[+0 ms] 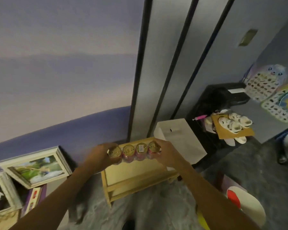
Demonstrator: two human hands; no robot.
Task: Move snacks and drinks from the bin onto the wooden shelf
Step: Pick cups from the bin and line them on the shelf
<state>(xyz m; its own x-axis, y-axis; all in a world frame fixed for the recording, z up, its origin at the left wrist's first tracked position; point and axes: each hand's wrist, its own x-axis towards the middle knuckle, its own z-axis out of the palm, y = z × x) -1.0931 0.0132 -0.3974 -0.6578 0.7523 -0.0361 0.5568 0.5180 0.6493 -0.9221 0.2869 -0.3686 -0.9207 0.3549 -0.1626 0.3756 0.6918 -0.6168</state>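
A row of several small pink drink bottles with gold foil lids, wrapped together as one pack, is held level above the top board of the low wooden shelf. My left hand grips the pack's left end and my right hand grips its right end. Whether the pack touches the shelf top I cannot tell. The bin is not clearly in view.
A white paper bag stands just right of the shelf against the closet doors. Framed pictures lean on the wall at the left. A black stand with shoes is at the right. A white and red object lies by my right forearm on the grey carpet.
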